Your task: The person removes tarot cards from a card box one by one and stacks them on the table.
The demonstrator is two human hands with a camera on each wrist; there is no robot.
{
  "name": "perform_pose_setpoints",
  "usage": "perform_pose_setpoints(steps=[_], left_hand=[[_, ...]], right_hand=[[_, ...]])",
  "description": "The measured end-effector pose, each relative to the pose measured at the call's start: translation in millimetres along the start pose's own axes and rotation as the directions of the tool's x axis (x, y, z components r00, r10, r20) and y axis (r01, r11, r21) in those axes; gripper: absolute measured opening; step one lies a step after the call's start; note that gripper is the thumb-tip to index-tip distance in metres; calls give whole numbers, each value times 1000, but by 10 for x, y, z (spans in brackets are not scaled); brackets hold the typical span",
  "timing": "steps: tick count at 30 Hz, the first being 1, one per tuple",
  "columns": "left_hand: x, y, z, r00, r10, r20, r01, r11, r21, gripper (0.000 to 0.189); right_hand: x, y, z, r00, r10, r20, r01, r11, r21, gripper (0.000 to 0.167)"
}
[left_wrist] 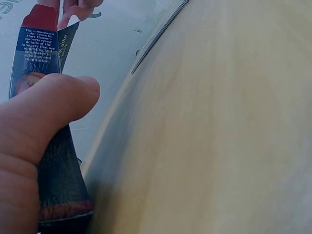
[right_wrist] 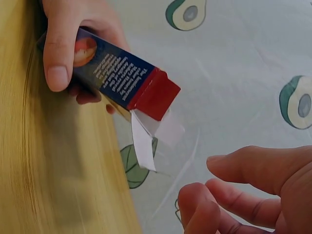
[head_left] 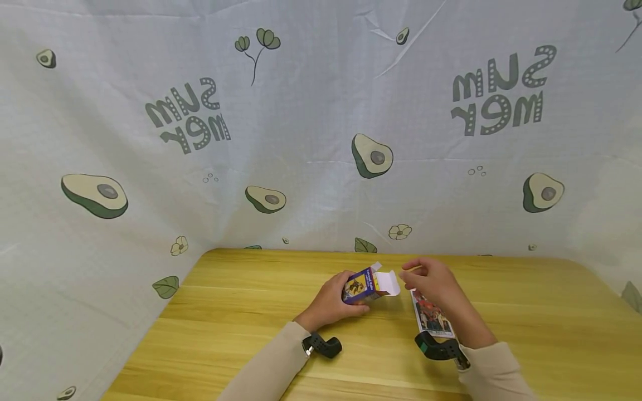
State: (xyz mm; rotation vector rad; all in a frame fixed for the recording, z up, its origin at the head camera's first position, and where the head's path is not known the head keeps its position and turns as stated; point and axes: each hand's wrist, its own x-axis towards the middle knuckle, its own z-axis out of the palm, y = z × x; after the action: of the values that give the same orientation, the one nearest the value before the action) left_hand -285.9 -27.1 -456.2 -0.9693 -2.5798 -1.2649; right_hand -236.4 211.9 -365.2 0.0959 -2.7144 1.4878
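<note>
My left hand grips a small blue and purple card box, a little above the table. The box is tilted, and its flaps stand open toward the right. Up close in the right wrist view, the box shows white print, a red end flap and white inner flaps. My right hand hovers just right of the flaps, apart from them. Its fingers are loosely bent, with a gap to the thumb and nothing visible between them. Beneath the right wrist lies a picture card, partly hidden by the arm.
The wooden table reaches back to a pale curtain printed with avocados and mirrored lettering. Black wrist straps with camera mounts sit on both wrists, the right one overlapping the card in the head view.
</note>
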Motion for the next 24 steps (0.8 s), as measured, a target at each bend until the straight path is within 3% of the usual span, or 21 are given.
perform_pose_setpoints(steps=[10,24], left_hand=[[2,-12,-1,1000,7,-1,-7,1000,-9,63],[-11,-9,0,1000,29,-1,-29,999,-22,62]], right_hand=[[2,-56,117,998,-61,-4,61,997,39,28],[-15,-7,307,1000,-18,0,18,999,-27,26]])
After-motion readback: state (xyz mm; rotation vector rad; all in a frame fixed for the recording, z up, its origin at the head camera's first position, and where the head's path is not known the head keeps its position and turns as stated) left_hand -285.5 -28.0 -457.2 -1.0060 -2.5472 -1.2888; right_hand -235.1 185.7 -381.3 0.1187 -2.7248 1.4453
